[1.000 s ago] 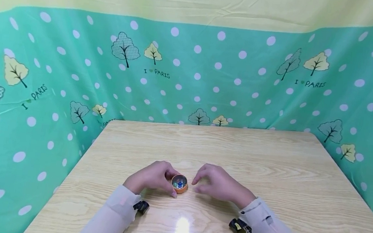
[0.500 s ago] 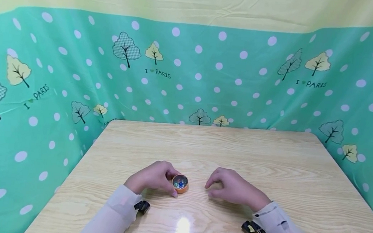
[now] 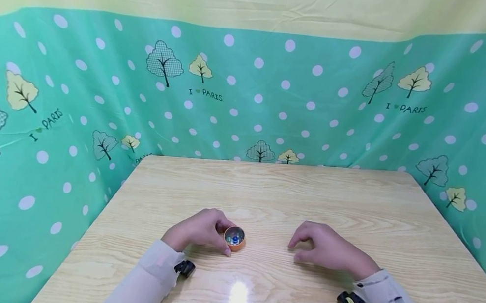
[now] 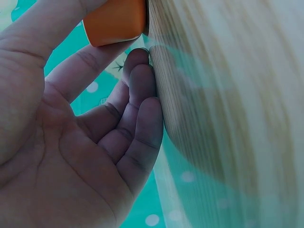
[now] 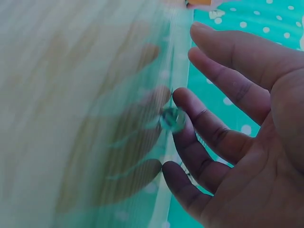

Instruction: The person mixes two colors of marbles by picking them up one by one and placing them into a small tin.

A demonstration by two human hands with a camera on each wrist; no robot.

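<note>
My left hand (image 3: 201, 231) holds a small round orange cup (image 3: 239, 246) between thumb and fingers, low over the tabletop. Blue, green and clear glass marbles (image 3: 235, 239) show inside it. In the left wrist view the cup's orange side (image 4: 118, 21) sits between thumb and forefinger, and the other fingers rest curled along the table. To the right, my right hand (image 3: 330, 247) is low over the table, fingers loosely bent, thumb apart from them. In the right wrist view a clear greenish glass marble (image 5: 172, 118) lies right at its fingertips; in the head view the hand hides it.
The light wood-grain table (image 3: 274, 189) has a glossy surface with a bright reflection near its front. A green and yellow printed curtain (image 3: 257, 98) with trees and dots surrounds the table at the back and sides. A black wrist camera (image 3: 346, 300) hangs under the right sleeve.
The right hand has slid steadily to the right, away from the orange cup, its fingers still loosely bent. The left hand and the cup have stayed in place.
</note>
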